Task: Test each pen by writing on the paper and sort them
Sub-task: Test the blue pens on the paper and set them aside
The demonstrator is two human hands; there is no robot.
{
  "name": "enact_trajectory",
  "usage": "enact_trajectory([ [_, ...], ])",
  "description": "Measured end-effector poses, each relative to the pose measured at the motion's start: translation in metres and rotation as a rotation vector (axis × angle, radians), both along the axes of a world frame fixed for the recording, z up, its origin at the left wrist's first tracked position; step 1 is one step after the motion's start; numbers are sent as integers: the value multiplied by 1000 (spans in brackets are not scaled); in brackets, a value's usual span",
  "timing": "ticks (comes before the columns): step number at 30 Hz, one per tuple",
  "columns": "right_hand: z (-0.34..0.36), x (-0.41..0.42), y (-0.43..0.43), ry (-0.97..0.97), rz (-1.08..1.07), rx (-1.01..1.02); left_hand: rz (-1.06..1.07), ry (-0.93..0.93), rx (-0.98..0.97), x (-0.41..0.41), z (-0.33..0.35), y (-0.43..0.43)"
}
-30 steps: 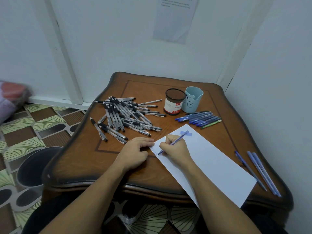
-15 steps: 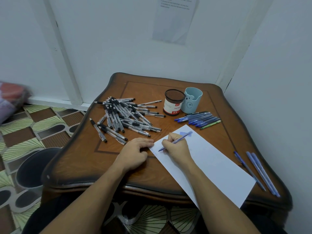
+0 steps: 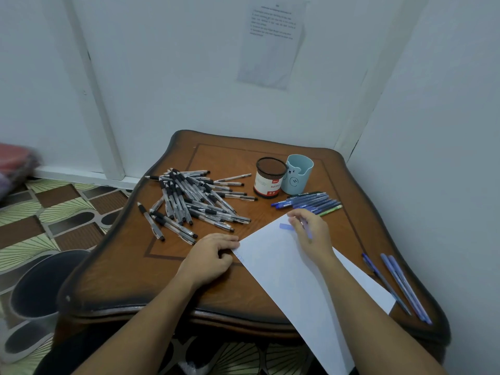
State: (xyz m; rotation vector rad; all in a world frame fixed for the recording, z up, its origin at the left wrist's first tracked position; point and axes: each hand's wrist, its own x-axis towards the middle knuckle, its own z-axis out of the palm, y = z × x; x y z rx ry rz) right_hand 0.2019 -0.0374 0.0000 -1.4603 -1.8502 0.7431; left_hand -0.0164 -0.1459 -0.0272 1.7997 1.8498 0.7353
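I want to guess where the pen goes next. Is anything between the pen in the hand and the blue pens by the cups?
Nothing visible. The right hand holds the blue pen over the corner of the paper; the row of blue pens lies just beyond. Its loose cap lies to the left.

Right hand (image 3: 311,235): moved from the left corner of the paper (image 3: 297,280) to its far corner, beside the loose cap (image 3: 285,226). Blue pen (image 3: 308,230): tip lifted off the sheet. Faint scribble (image 3: 239,256): now uncovered.
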Motion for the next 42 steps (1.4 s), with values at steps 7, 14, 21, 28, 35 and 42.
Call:
enact_trajectory([
  [7, -20, 6, 16, -249, 62, -18, 4, -6, -4, 0, 1, 0],
  [14, -7, -18, -11, -117, 247, 20, 34, -82, -51, -1, 1, -2],
  [21, -14, -46, -40, 18, 367, -42, 125, -347, 32, 1, -1, -4],
  [28, -8, -52, -50, 388, 236, -253, 161, -398, 84, -1, 0, -2],
  [35, 1, -45, -49, 641, 102, -519, 189, -534, 64, 1, 4, -2],
  [42, 6, -44, -48, 707, 65, -542, 212, -624, 39, 0, 5, -2],
])
